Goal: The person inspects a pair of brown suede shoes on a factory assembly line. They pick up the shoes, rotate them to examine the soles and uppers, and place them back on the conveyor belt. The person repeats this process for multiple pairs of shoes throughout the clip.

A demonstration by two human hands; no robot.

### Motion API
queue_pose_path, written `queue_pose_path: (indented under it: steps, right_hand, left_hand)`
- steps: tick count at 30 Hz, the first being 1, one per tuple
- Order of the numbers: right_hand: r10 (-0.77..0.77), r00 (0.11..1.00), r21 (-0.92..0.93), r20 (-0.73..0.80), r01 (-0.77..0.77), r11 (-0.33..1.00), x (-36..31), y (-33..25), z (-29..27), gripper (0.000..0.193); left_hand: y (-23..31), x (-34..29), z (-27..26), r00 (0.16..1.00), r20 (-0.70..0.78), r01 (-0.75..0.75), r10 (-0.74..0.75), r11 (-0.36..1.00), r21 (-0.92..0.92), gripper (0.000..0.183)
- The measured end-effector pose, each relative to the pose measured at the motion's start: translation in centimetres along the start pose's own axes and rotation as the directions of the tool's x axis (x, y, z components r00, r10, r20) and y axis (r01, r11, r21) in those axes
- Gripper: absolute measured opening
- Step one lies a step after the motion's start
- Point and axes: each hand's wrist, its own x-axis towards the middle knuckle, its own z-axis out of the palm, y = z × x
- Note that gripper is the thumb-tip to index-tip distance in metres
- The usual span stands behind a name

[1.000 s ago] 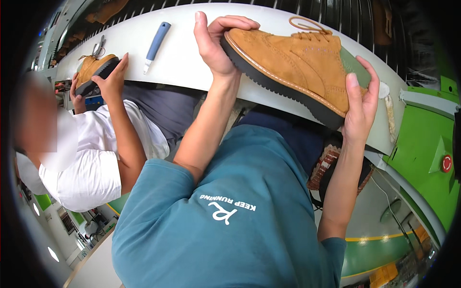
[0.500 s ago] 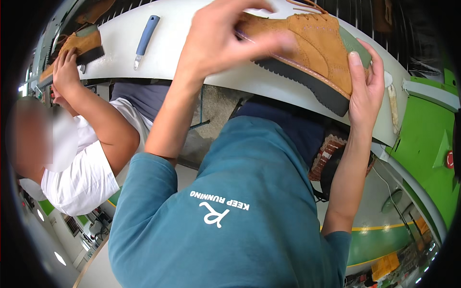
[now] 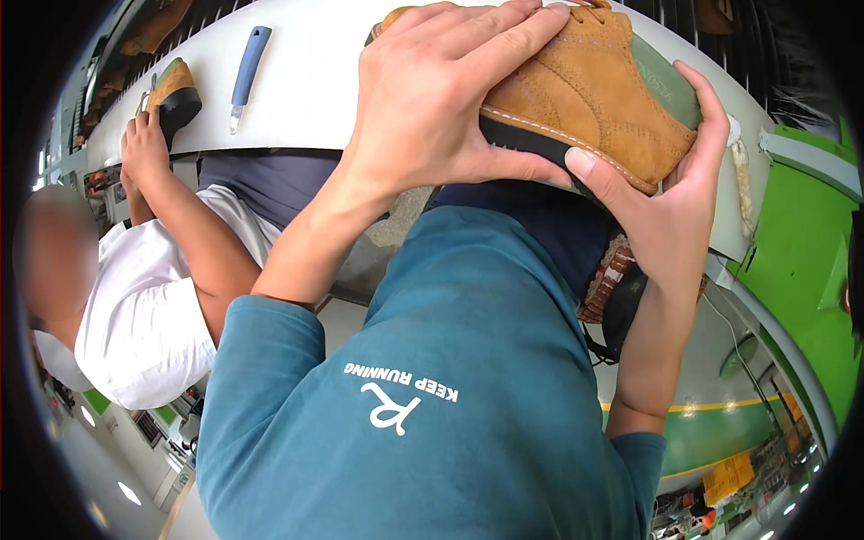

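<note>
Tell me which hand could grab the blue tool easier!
Probably the left hand: it's nearer the tool, which lies to its left. Both hands are on the shoe, but the right hand is farther off.

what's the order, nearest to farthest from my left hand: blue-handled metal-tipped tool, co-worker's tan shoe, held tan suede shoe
1. Held tan suede shoe, touching your left hand
2. Blue-handled tool, to the left
3. Co-worker's tan shoe, farther left

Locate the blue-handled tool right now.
In the head view's upper left, the blue-handled tool lies on the white table, left of the person's left hand and right of the co-worker's shoe.
</note>
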Motion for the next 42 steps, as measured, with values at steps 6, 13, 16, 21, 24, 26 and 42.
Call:
queue_pose_path:
  steps: [6,13,16,21,24,26,42]
  right_hand:
    - [-0.047,0.998,0.018,-0.052,0.048,0.999,-0.9,0.9,0.8,0.107]
    - [-0.161,0.984,-0.032,0.082,0.164,0.986,-0.6,2.3,-1.7,0.13]
    - [-0.227,0.959,0.11,0.168,0.211,0.971,-0.2,4.1,-3.7,0.136]
    - [-0.239,0.954,0.232,0.181,0.195,0.953,0.4,5.8,-4.9,0.133]
    - [-0.183,0.967,0.244,0.176,0.137,0.96,0.4,5.5,-5.1,0.13]
    - [-0.157,0.975,0.215,0.159,0.121,0.969,0.2,4.8,-4.8,0.129]
    - [-0.519,0.855,0.049,-0.021,0.519,0.853,0.4,-7.5,6.6,0.128]
  left_hand:
    - [0.3,-0.6,0.3,0.997,-0.081,0.012,-0.015,0.999,-0.042,0.101]
    - [1.2,0.1,-1.1,0.997,0.03,0.065,-0.065,0.998,-0.007,0.105]
    - [-0.6,-0.7,1.1,0.988,-0.144,-0.042,0.058,0.993,0.113,0.082]
    - [1.3,-0.5,-0.2,0.999,-0.035,0.028,-0.026,0.998,0.048,0.12]
    - [0.7,-1.0,-0.2,0.998,-0.041,0.05,-0.049,0.999,0.016,0.115]
    - [0.5,-0.8,-0.1,0.998,-0.059,0.021,-0.02,1.0,0.011,0.117]
    - [0.2,-6.9,-1.1,0.695,-0.518,0.116,-0.499,0.789,-0.604,0.161]
